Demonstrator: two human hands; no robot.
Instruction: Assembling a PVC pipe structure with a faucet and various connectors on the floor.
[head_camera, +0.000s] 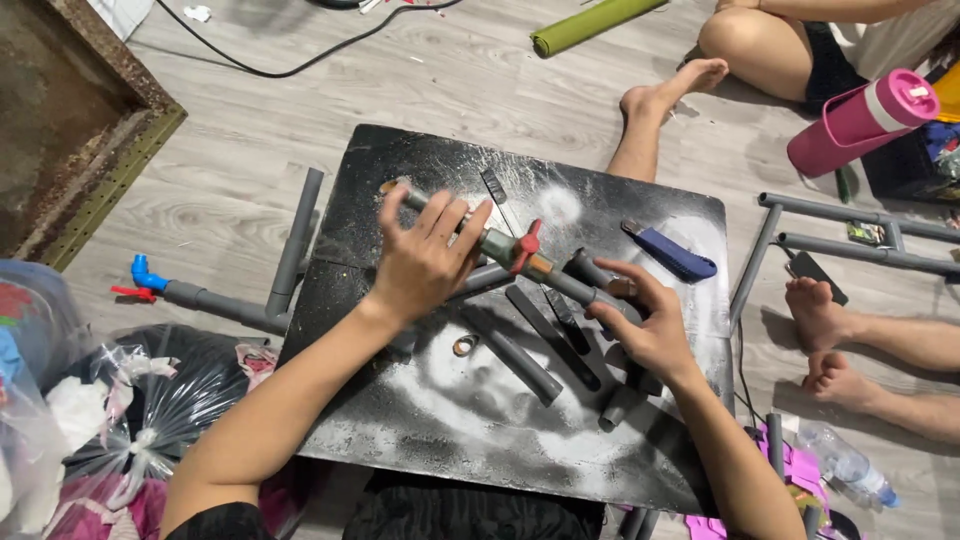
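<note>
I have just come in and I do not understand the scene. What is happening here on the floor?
A person seated on the floor holds a grey pipe assembly with a red valve handle above a dusty black board. The left hand grips one end, the right hand the other. Loose pipe pieces lie beneath. Other people's bare feet are nearby.

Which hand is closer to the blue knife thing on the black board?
The right hand. It grips the grey pipe just below and left of the blue cutter. The left hand holds the pipe's far end, further left.
</note>
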